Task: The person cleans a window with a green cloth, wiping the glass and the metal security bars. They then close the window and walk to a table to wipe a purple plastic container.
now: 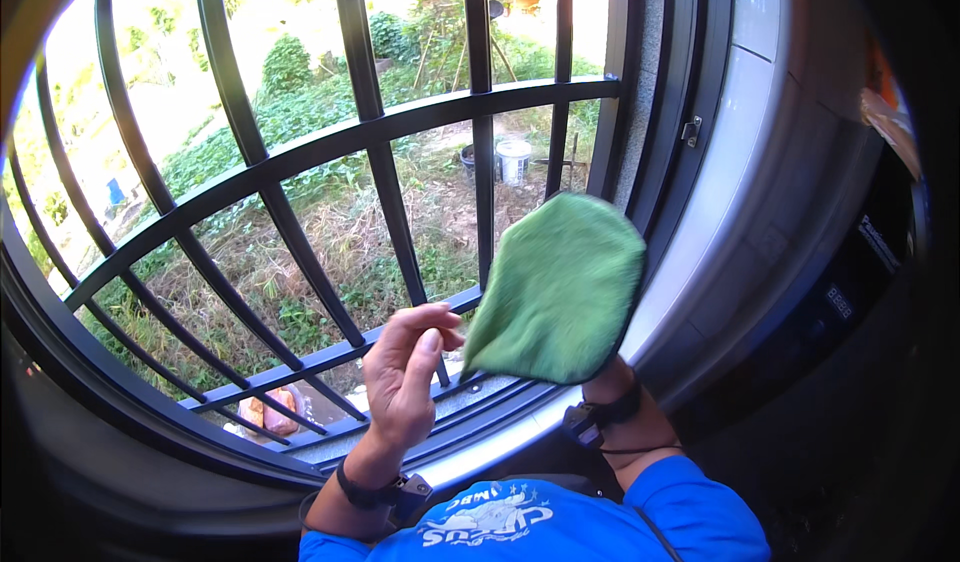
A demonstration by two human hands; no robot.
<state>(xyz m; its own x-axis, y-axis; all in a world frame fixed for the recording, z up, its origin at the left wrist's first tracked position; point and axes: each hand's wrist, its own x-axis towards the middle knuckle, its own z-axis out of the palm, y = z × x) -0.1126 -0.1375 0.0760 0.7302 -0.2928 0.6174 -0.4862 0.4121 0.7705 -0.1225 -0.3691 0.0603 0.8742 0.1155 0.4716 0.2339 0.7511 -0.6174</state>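
Note:
A green cloth (562, 288) with a dark edge is spread upright before the lower right of a barred window. Behind it is my right hand; only the wrist (611, 382) shows below the cloth, so the fingers and their hold are hidden. To the left of the cloth my left hand (405, 374) is raised, its fingers curled and the thumb bent, close to the cloth's lower left corner. Whether the fingertips touch that corner cannot be told. Both wrists wear dark straps with small devices.
Black metal window bars (360, 138) stand in front of me, with a sill and track (480, 412) below them. On the right are the window frame (675, 127), a tiled wall edge (750, 89) and a dark appliance with a display (840, 299). Outside lie plants and a white bucket (514, 161).

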